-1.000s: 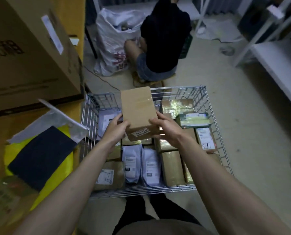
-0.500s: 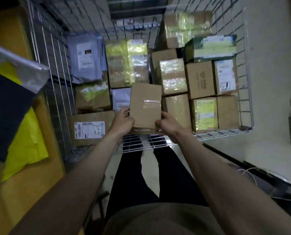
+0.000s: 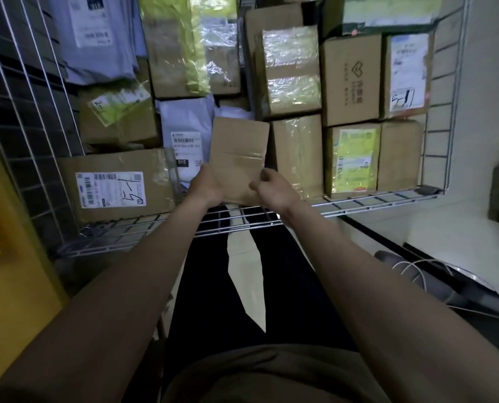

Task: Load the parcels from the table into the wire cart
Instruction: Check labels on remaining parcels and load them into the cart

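While I am leaning over the cart (image 3: 434, 158), both hands are gripping a plain box (image 3: 238, 158) by its near end: left hand (image 3: 206, 184) on the left edge, right hand (image 3: 273, 189) on the right. It is sitting among parcels, between a white mailer (image 3: 185, 135) and a taped box (image 3: 299, 155).

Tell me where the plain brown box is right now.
Head view, centre: the plain box is held by the left hand and right hand at the cart's near rim, over the white mailer.
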